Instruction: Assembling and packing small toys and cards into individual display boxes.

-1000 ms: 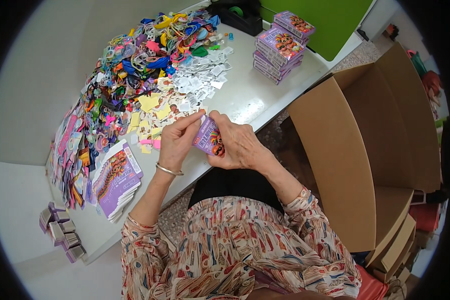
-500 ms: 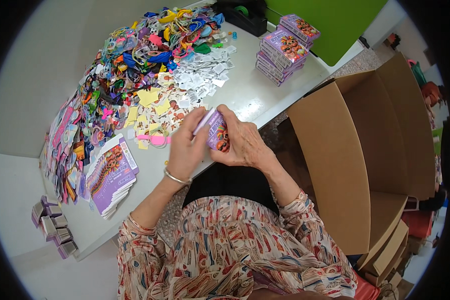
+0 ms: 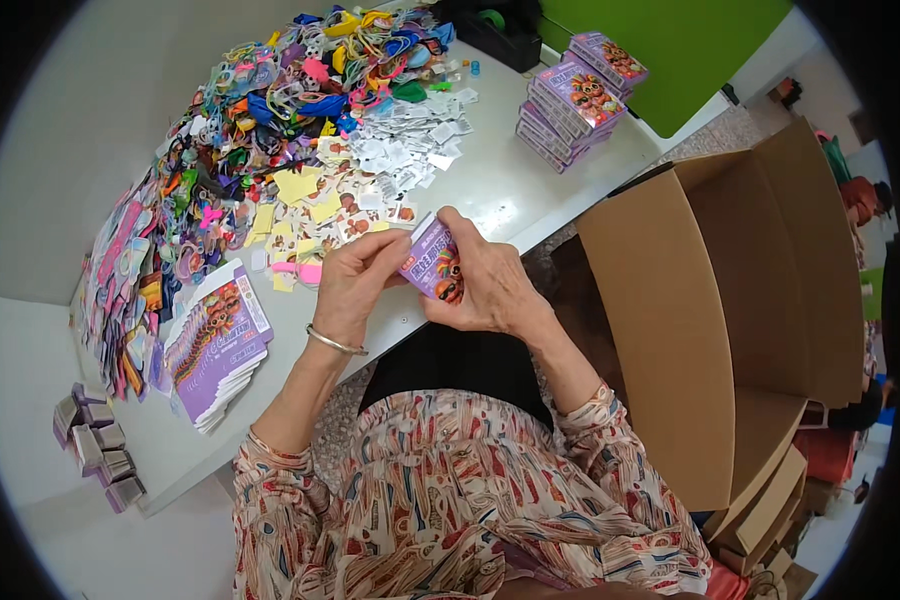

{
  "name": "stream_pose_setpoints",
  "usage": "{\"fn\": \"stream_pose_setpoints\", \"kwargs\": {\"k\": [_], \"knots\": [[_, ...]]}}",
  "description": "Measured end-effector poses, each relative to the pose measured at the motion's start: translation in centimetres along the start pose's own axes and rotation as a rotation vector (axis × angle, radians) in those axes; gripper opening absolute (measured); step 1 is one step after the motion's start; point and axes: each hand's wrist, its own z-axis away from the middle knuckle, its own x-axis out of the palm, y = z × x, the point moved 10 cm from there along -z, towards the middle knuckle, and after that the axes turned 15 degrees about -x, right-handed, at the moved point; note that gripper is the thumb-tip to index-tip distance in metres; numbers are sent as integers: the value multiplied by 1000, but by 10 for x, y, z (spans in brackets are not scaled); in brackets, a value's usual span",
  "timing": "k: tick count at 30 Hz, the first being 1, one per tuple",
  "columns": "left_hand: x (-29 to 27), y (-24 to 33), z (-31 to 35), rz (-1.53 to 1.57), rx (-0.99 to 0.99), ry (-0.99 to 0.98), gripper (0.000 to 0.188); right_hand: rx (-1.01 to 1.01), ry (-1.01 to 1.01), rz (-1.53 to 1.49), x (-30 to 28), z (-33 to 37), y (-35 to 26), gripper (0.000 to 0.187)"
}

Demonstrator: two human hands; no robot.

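Observation:
Between my hands, over the table's near edge, is a small purple cardboard box (image 3: 431,262) printed with colourful cartoon figures. My right hand (image 3: 495,285) wraps round its right side, thumb below and fingers above. At the upper left end my left hand (image 3: 352,283) is closed, thumb and forefinger pinched on the box's edge by the flap. Whether anything small sits in that pinch is hidden. Just left of this hand a bright pink strip (image 3: 300,271) lies on the table. A fanned stack of flat, unfolded purple cartons (image 3: 220,350) is further left.
Small toys and elastic bands (image 3: 300,95) are heaped along the wall, beside white paper slips (image 3: 415,140) and yellow cards (image 3: 295,187). Filled purple boxes (image 3: 570,105) are stacked near a black tape dispenser (image 3: 490,30). A large open cardboard carton (image 3: 660,340) stands at my right.
My left hand has moved slightly left and down, and its fingers now pinch the box's end. The box stays in my right hand. A pale loop by the pink strip no longer shows.

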Motion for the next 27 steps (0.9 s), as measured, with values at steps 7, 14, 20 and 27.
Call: {"fn": "stream_pose_setpoints", "kwargs": {"k": [7, 14, 20, 27], "knots": [[5, 5, 3, 23, -6, 13, 24, -8, 1, -2, 0, 2, -1, 89], [12, 21, 18, -493, 381, 223, 24, -5, -9, 9, 1, 6, -2, 88], [11, 10, -4, -169, -15, -61, 14, -3, -52, -24, 7, 11, -2, 88], [12, 10, -12, -292, 1, -60, 8, 20, -80, -27, 11, 14, 2, 90]]}}
